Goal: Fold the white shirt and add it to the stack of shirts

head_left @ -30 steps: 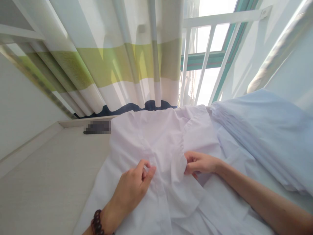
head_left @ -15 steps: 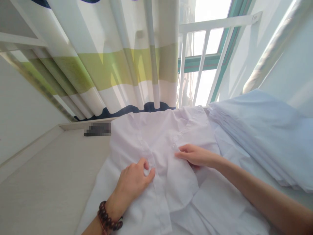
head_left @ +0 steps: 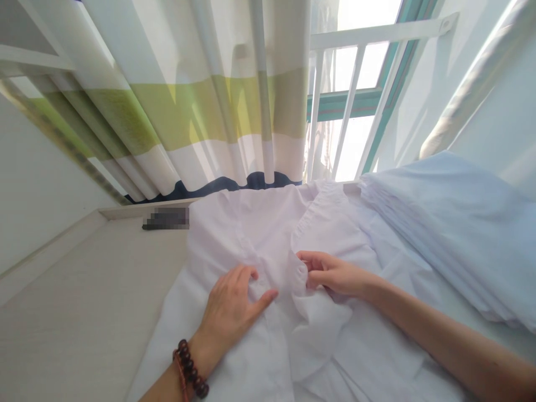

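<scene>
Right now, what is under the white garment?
The pale board shows along the left of the white garment and seems to run beneath it. The right hand grips one cloth edge; anything else underneath is covered.

The left wrist [head_left: 200,349] carries a bracelet [head_left: 190,367] of round, glossy, dark reddish-brown beads — with a thin reddish-brown cord [head_left: 180,373] worn alongside, on the elbow side — while the right forearm [head_left: 435,329] is bare.
</scene>
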